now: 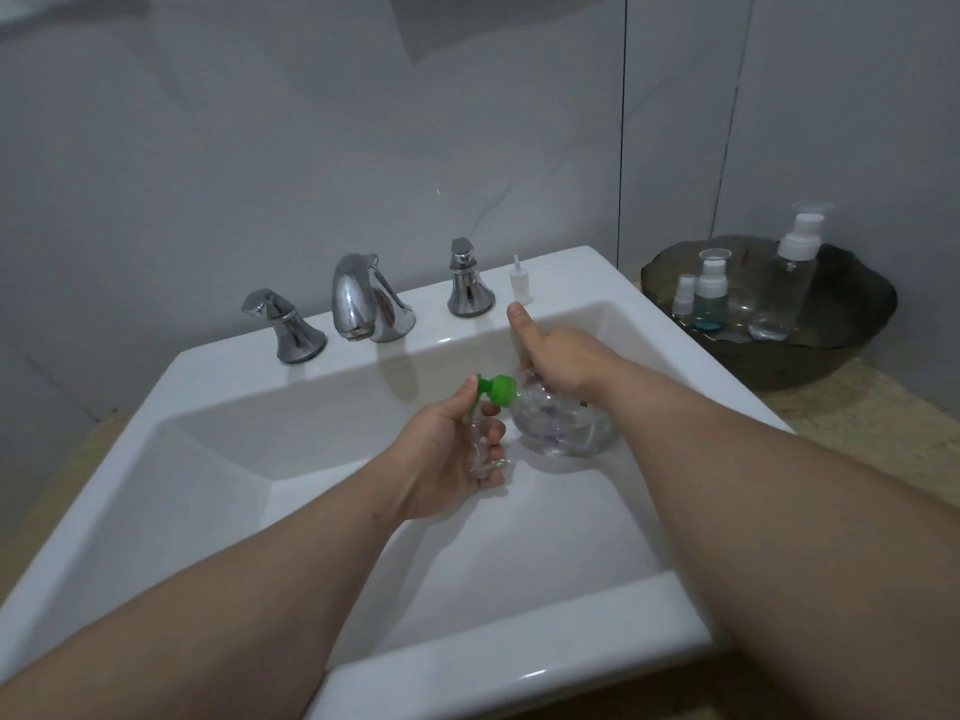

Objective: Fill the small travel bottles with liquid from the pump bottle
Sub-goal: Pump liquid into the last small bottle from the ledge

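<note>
Dim light. White sink [519,662] in beige counter [872,423]; grey tiled wall [260,148] behind sink, chrome faucet [358,298] on its back rim, dark bowl [831,363] to its right.

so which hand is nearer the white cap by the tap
Right. The right hand is just in front of the white cap; the left hand is farther toward the person.

We hold both bare forearms stretched forward, converging toward the middle. Our left hand [447,449] is turned palm inward, its fingers curled round a small clear bottle [483,454] and its thumb raised beside the bottle's top. Our right hand [558,363] lies knuckles-up (its back toward us), gripping the pump bottle [563,431] from above, thumb pointing straight away from us.
</note>
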